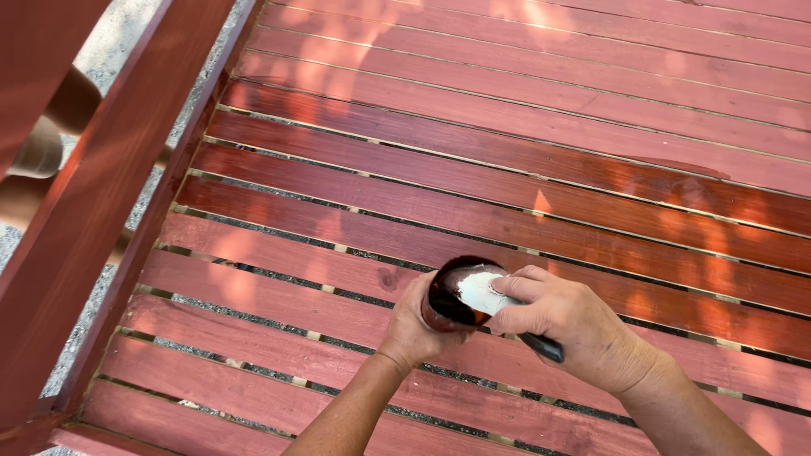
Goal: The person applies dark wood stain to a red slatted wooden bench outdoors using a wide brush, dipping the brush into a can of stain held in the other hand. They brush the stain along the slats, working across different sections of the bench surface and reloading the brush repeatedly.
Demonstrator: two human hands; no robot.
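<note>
My left hand (pixel 414 325) grips a small round can (pixel 448 295) with a dark rim and reddish-brown stain inside, held tilted over a red-stained slatted wooden surface (pixel 524 143). My right hand (pixel 574 325) holds a brush with a black handle (pixel 541 346); its pale bristle end (pixel 481 291) sits in the can's mouth. The middle slats look darker and glossy, the far and near slats paler.
A thick red-stained rail (pixel 101 186) runs diagonally along the left edge. Grey gravel (pixel 110 51) shows beyond it and through the gaps between slats. A person's bare leg (pixel 51 143) is partly visible behind the rail at the left.
</note>
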